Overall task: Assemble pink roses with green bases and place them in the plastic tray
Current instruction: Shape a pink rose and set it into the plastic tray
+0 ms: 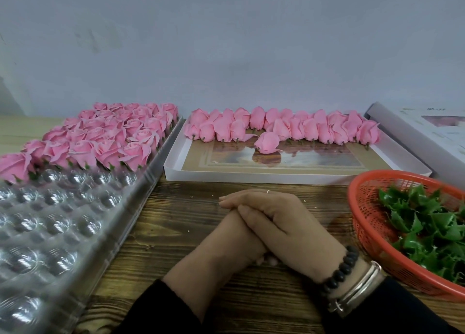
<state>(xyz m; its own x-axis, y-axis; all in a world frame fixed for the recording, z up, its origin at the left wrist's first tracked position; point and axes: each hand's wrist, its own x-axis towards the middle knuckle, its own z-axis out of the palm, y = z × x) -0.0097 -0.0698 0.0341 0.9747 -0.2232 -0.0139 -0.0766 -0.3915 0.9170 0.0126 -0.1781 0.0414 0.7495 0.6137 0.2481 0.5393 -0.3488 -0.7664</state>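
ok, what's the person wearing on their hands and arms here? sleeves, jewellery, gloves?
Both hands are bare, no gloves. The left hand comes out of a black long sleeve. The right hand has a matching black sleeve; its wrist carries a bracelet of dark round beads and, beside it, a smooth silver metal bangle. No ring can be made out.

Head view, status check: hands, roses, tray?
Both hands idle, right hand resting over left hand, holding nothing. Tray part filled. Loose roses waiting in box. Nothing blocking.
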